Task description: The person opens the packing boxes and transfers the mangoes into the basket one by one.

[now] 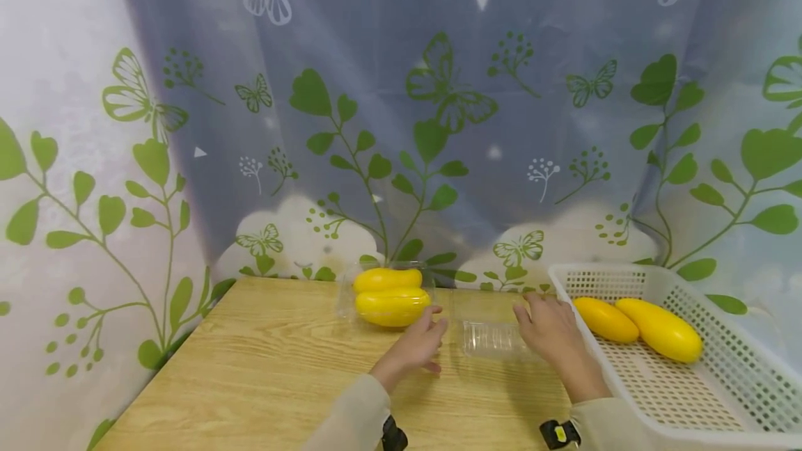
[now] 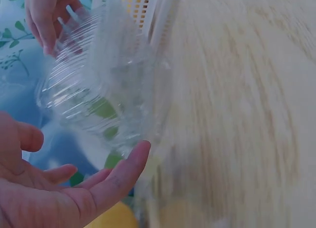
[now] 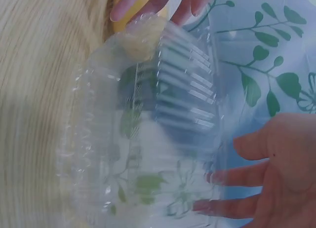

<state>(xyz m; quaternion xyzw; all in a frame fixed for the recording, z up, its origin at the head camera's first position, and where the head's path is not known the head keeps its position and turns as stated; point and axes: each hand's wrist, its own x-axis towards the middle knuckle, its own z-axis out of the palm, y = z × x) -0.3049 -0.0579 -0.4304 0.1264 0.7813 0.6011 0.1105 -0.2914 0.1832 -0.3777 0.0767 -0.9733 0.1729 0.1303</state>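
A clear plastic clamshell box (image 1: pixel 491 339) stands on the table between my two hands, its lid raised at the back. My left hand (image 1: pixel 413 346) is left of it with fingers spread and loosely bent; in the left wrist view the index fingertip (image 2: pixel 140 149) is right at the box's edge. On the other side is my right hand (image 1: pixel 551 329), its fingertips (image 3: pixel 202 206) overlapping the ribbed side (image 3: pixel 187 90) and its thumb apart. Just beyond my left hand, another clear box (image 1: pixel 344 305) contains two yellow, oblong, smooth-skinned fruits (image 1: pixel 391 306).
To the right, a white perforated plastic basket (image 1: pixel 664 395) holds two more yellow oblong fruits (image 1: pixel 661 329). A patterned curtain (image 1: pixel 388 89) hangs directly behind the wooden table (image 1: pixel 263 367). My right forearm runs close beside the basket's left rim.
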